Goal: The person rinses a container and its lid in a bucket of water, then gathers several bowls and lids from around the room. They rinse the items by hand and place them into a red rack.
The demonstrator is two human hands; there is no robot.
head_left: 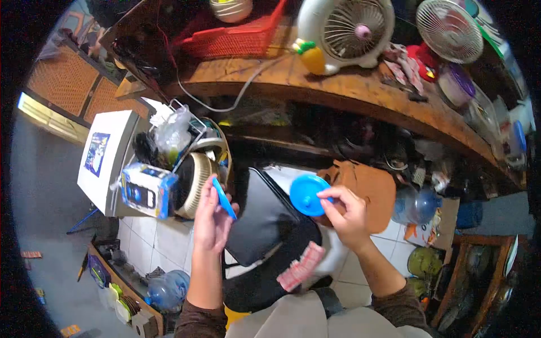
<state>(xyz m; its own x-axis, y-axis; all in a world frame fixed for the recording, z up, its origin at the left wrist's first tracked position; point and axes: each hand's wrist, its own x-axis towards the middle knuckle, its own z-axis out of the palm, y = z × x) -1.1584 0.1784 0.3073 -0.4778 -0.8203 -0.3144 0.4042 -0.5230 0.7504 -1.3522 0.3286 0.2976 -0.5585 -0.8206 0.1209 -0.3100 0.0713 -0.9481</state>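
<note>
My right hand [348, 217] pinches the rim of a round blue plastic lid [307, 191], with its flat face and small central knob turned toward me. In my left hand [208, 222] is a thin blue piece [225, 199], seen nearly edge-on; it looks like a second lid, but its full shape is hidden. The two blue things are apart, held up above a black padded seat [259, 214]. A strip of pink-and-white packets [301, 266] lies on black material below my hands.
A wooden shelf [242, 73] curves across the top, bearing a white fan [315, 34] and a red basket [236, 40]. At left stand a white box [104, 152] and a blue-and-white package [147, 190]. A brown bag [363, 194] sits at right, near water bottles [417, 204].
</note>
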